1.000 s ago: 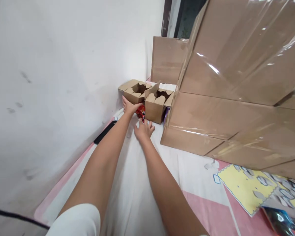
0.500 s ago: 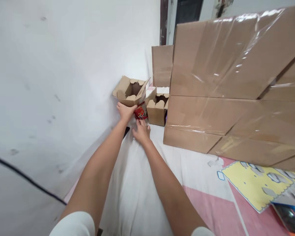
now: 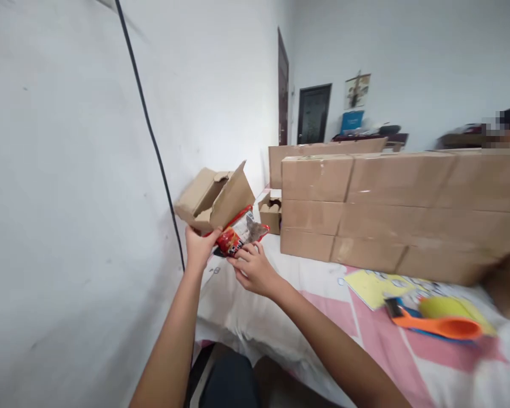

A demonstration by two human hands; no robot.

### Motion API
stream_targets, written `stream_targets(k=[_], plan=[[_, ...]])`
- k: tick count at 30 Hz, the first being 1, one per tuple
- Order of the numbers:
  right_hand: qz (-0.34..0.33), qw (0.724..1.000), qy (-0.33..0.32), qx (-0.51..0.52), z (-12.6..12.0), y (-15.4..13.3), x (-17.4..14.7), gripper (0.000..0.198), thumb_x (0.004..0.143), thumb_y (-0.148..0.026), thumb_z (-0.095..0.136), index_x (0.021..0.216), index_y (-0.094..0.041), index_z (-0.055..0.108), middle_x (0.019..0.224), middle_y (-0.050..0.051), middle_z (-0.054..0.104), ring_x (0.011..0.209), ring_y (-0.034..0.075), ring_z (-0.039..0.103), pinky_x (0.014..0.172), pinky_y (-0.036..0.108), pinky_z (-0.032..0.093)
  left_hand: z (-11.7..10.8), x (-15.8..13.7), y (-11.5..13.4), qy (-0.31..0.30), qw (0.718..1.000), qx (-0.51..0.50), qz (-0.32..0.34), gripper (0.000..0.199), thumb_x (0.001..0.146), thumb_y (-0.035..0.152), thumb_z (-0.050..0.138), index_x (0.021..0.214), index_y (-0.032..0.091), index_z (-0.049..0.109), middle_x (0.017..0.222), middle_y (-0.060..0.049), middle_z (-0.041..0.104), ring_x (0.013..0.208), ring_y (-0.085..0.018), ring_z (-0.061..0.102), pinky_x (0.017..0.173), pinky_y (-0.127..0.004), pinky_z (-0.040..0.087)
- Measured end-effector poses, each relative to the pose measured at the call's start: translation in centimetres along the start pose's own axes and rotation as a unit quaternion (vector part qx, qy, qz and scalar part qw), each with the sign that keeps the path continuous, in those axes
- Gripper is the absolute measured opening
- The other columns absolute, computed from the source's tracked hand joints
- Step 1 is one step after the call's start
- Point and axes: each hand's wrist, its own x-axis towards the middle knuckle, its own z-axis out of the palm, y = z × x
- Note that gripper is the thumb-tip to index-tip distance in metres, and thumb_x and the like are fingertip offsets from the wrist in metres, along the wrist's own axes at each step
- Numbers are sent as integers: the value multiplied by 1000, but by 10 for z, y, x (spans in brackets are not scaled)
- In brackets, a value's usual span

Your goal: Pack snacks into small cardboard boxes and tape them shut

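Observation:
My left hand point(image 3: 200, 247) is closed on the lower front of a small open cardboard box point(image 3: 189, 198), which tilts near the wall with its flaps up. Its thumb lies beside a shiny red packet with printing point(image 3: 233, 233). That packet leans against the box's right flap, and my right hand point(image 3: 255, 267) grips its lower edge with the fingers curled over it. Part of the packet's back end is covered by the box flap.
Behind the packet stands a second small open box point(image 3: 271, 216). A long wall of taped cardboard boxes point(image 3: 374, 212) runs to the right. On the bedding lie an orange-handled tool point(image 3: 446, 327) and a yellow sheet point(image 3: 368, 288). A black cable point(image 3: 153, 136) hangs along the left wall. Part of another person shows far right.
The box and red packet have been lifted and drawn closer to me, the box now tilting more. My right hand has gone from touching the packet to gripping it. The view has swung up and back.

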Motion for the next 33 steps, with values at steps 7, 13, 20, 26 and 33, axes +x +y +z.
stream_targets(k=[7,13,20,26,33], plan=[[210,972,-101,2,-76,-54,-155,53,100,-23,41,152,-28,42,118,8,70,115,24,54,115,56,23,58,-158,24,-116,992,-25,-33,53,61,32,85,102,21,54,98,-8,65,107,-35,67,93,-56,57],[251,954,-165,-14,-80,-42,-215,71,86,-18,53,154,-36,40,143,6,61,134,31,50,119,67,15,72,-200,44,-194,979,-19,62,87,46,30,90,125,18,54,117,-11,57,128,-41,54,112,-58,43],[341,914,-167,-145,-90,-50,-195,62,94,-13,39,153,-32,42,129,12,70,123,34,57,113,64,24,91,-211,30,-270,961,-45,42,95,57,30,88,141,19,45,132,-14,57,133,-36,53,114,-52,43],[471,844,-148,-208,-99,-56,-186,56,91,-18,43,147,-9,41,107,22,73,106,35,65,101,49,36,106,-224,32,-300,950,-86,17,89,72,30,82,148,21,37,144,-14,55,137,-28,53,113,-43,47],[524,806,-139,-237,-109,-63,-207,61,82,-25,62,142,-18,49,108,18,73,107,36,61,94,48,38,116,-251,35,-357,926,-119,15,104,65,27,85,154,27,32,151,-14,48,137,-30,53,94,-39,58]])
